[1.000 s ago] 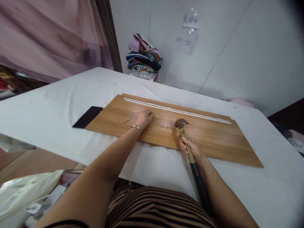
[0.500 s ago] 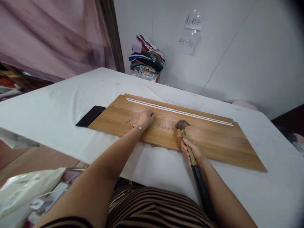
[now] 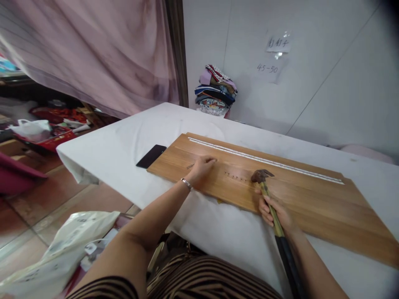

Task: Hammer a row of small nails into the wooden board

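Hammer [image 3: 278, 230], rusty claw head, wooden shaft, black grip: enclosed by the right hand [image 3: 283, 216], head held by the right end of a nail row [image 3: 237, 177]. Left hand [image 3: 203, 167]: fingers bunched narrowly, left of the row; whether anything is pinched cannot be told. Wood-grained board [image 3: 311, 207]: flanked left and far by white-covered table [image 3: 118, 153]; white strips [image 3: 264, 159] laid along far edge.

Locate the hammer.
Head view, right of centre: the hammer is in the right hand, its head over the wooden board, by the nail row's right end.
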### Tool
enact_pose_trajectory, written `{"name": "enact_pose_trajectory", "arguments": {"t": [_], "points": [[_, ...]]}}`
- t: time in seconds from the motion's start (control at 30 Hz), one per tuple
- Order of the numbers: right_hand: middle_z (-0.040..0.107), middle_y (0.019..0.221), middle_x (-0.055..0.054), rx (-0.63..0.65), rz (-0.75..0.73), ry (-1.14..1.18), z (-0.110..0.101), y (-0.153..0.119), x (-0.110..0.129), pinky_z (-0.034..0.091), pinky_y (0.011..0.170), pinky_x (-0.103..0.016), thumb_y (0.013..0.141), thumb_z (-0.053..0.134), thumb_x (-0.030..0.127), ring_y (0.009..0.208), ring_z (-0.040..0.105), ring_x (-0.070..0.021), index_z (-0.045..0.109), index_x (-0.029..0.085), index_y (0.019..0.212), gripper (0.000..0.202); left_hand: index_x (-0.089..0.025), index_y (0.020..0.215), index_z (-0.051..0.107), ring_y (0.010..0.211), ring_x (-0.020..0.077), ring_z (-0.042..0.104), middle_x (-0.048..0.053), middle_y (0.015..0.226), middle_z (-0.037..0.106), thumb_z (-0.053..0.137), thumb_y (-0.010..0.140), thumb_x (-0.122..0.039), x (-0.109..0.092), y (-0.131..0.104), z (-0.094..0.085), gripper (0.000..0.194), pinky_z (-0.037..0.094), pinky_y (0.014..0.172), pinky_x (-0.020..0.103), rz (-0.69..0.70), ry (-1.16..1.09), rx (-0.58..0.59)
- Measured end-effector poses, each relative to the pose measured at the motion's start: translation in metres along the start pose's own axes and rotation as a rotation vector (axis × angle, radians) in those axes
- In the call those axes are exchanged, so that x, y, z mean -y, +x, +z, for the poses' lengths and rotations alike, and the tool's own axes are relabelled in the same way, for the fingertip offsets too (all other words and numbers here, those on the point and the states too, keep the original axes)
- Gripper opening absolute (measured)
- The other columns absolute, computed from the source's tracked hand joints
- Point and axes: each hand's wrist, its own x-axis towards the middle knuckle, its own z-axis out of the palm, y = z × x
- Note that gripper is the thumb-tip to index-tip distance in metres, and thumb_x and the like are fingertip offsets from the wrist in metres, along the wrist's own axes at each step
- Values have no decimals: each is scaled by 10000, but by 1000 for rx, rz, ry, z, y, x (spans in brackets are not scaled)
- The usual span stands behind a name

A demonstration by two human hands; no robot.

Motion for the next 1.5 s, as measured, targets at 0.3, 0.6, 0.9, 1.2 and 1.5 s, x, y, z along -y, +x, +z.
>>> {"name": "enact_pose_trajectory", "arguments": {"t": [0.3,0.6,0.9,1.2,1.5], "points": [[452,575,84,-6,-31,23,-1,1,-3,283,282,-181,814,776,504,346,316,-67,647,224,1118,433,-211,991,796,921,221,728,55,1020,807,617,843,-268,17,-16,-84,239,549,830,294,-135,390,-211],[446,578,87,-8,-30,8,-3,2,-4,286,279,-179,807,772,539,347,310,-66,640,223,1117,462,-205,888,799,994,273,726,115,1086,791,623,833,-252,7,-12,-73,190,539,827,311,-117,725,50],[448,566,93,16,-59,24,3,1,1,279,286,-180,816,755,518,344,289,-66,631,220,1084,419,-125,890,773,992,332,744,235,981,766,509,819,-94,0,12,-67,274,562,881,407,-10,990,253],[451,560,103,35,-122,77,2,-1,13,268,296,-175,812,761,487,344,292,-65,631,223,1120,427,-191,712,671,913,324,735,158,884,765,589,716,-215,-2,31,-77,85,549,864,398,-4,903,330],[453,557,107,34,-148,96,-3,4,15,266,291,-182,804,766,485,343,302,-73,616,228,1113,428,-230,762,646,738,258,698,64,742,729,558,752,-219,-5,18,-82,89,504,724,317,-33,854,200]]}}
